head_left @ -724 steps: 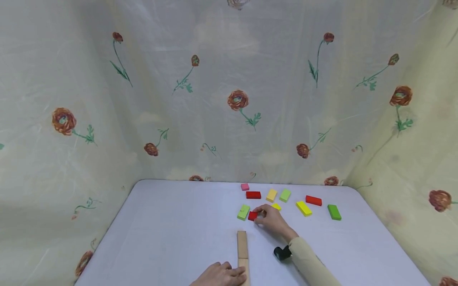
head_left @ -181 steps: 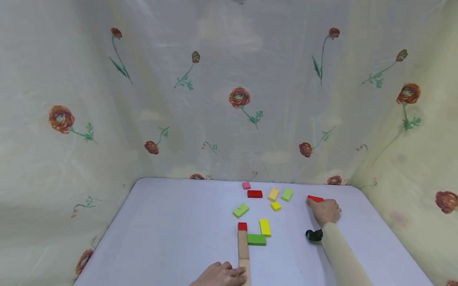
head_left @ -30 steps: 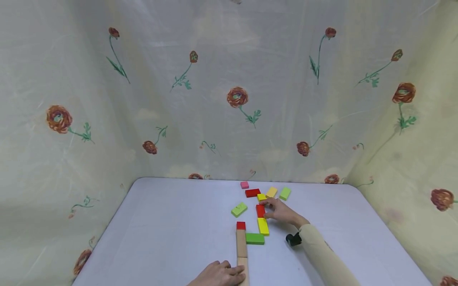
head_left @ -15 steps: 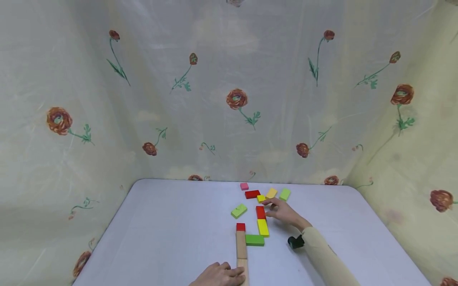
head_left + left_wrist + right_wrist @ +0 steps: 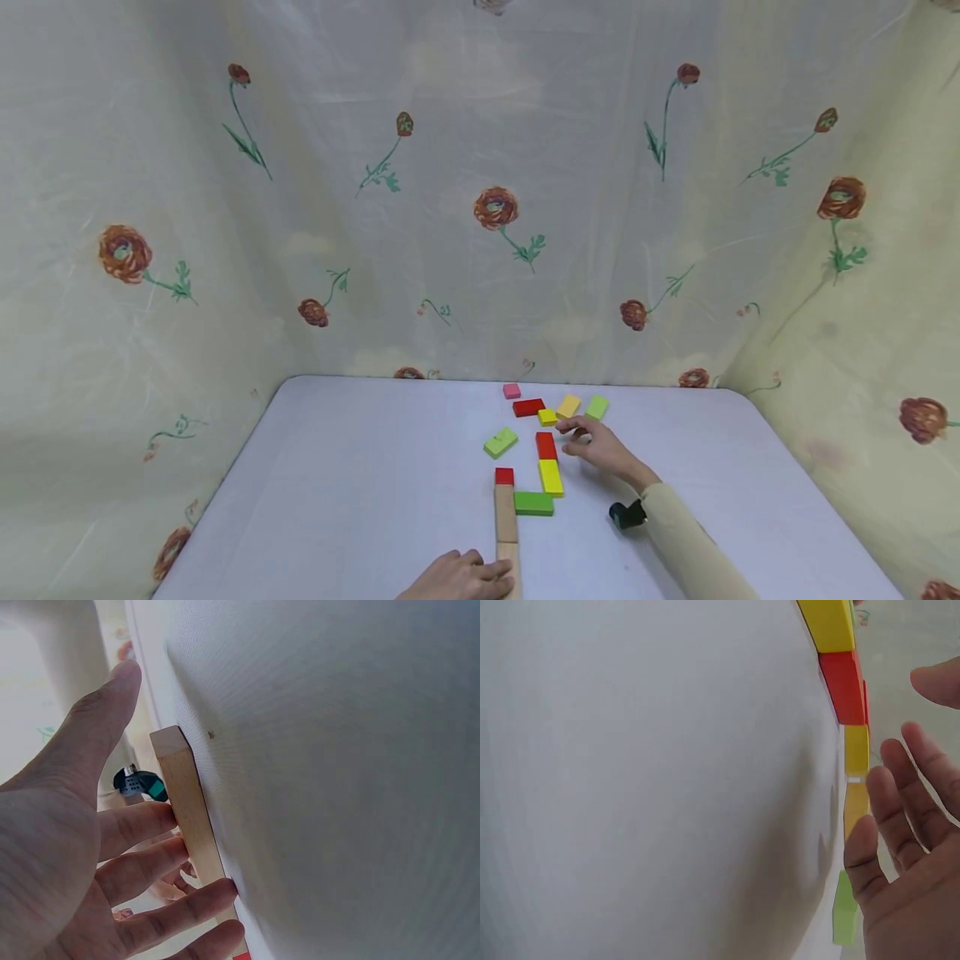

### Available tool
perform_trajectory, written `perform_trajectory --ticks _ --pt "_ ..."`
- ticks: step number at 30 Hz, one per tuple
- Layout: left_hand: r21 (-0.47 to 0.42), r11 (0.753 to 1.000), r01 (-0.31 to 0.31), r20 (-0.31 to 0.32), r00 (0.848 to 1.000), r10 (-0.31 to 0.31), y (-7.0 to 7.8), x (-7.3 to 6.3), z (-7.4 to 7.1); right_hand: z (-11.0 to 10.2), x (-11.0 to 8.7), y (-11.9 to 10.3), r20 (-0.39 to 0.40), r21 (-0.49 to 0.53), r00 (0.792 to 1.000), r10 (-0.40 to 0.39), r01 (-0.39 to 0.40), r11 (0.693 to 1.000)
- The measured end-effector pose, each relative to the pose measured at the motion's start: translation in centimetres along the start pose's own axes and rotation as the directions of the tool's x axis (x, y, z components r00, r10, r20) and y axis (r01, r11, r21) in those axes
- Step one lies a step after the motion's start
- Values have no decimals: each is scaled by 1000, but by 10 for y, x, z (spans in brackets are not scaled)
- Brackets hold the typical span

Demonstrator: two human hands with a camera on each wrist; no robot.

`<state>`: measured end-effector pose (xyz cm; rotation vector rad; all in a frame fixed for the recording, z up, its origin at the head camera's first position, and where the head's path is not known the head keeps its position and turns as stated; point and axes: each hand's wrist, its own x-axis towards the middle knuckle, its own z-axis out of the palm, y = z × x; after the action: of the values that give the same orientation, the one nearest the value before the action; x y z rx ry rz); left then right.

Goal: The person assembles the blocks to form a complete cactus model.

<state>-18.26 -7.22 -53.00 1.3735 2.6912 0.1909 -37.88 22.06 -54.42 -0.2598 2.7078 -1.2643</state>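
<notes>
My left hand [image 5: 461, 577] rests its fingers against the nearer plain wooden block [image 5: 191, 802], thumb held away from it. A second wooden block [image 5: 506, 513] continues the line, with a small red block [image 5: 505, 476] at its far end. A green block [image 5: 533, 503] lies crosswise at the line's right side. From near the green block's right end, a yellow block [image 5: 551, 478] and a red block [image 5: 547, 446] run away from me, end to end. Just right of that red block hovers my right hand [image 5: 600, 446], fingers spread and holding nothing, as the right wrist view shows.
Beyond the right hand lie a small yellow block [image 5: 547, 417], a dark red block [image 5: 528, 407], a pink block [image 5: 512, 391], an orange-yellow block [image 5: 568, 406] and a light green block [image 5: 597, 407]. Another light green block [image 5: 501, 442] lies left of the red one. Flowered curtains [image 5: 405, 250] surround the white table [image 5: 360, 492].
Green, yellow and red blocks from the right side now lie beside the wooden line. In the last second my right hand has let go of the red block and drawn slightly right.
</notes>
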Motion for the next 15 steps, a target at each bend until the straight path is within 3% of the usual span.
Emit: perform_trajectory --ticks 7,15 --pt "-6 1000 0 -16 1000 -1 0 -1 1 -14 2 13 -62 -17 998 3 -4 1000" --pt "10 1000 -21 -47 999 21 -1 -1 2 -32 11 33 -179 37 983 29 -22 999"
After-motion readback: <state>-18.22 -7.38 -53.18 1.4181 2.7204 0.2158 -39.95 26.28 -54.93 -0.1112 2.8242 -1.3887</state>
